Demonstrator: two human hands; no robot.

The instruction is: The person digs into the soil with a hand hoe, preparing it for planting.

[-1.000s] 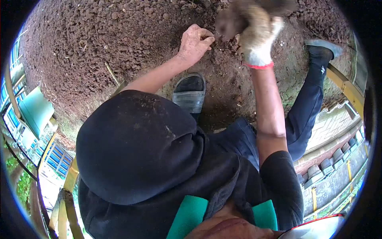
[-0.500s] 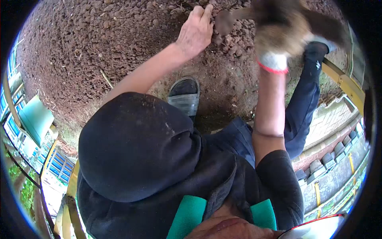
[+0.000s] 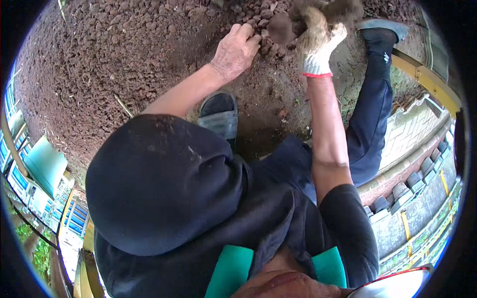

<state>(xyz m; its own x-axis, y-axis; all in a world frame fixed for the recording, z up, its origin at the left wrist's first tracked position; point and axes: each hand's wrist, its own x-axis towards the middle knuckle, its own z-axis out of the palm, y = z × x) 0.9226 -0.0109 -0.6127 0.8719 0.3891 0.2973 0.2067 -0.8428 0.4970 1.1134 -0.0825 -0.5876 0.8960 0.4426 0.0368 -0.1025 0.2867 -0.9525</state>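
My left hand (image 3: 236, 52) is bare and rests at the reddish-brown soil (image 3: 124, 54), its fingers curled in by small crumbled clods (image 3: 266, 10). What those fingers hold, if anything, I cannot tell. My right hand (image 3: 318, 47) wears a soiled white knit glove with a red cuff and is wrapped around a dark tool (image 3: 343, 11), blurred by motion near the top edge. Between the two hands shows a smooth, round brown shape (image 3: 280, 28).
My bent left knee (image 3: 164, 184) fills the lower left, above a grey slide sandal (image 3: 221, 121). The right leg stretches out beside a yellow metal bar (image 3: 430, 82). Paving (image 3: 407, 129) and grey blocks (image 3: 400, 191) run along the right; a pale green chair (image 3: 45, 164) stands left.
My right hand has swung left, closer to the left hand, with the tool. My left hand has dropped back slightly and its outstretched fingers have curled in.
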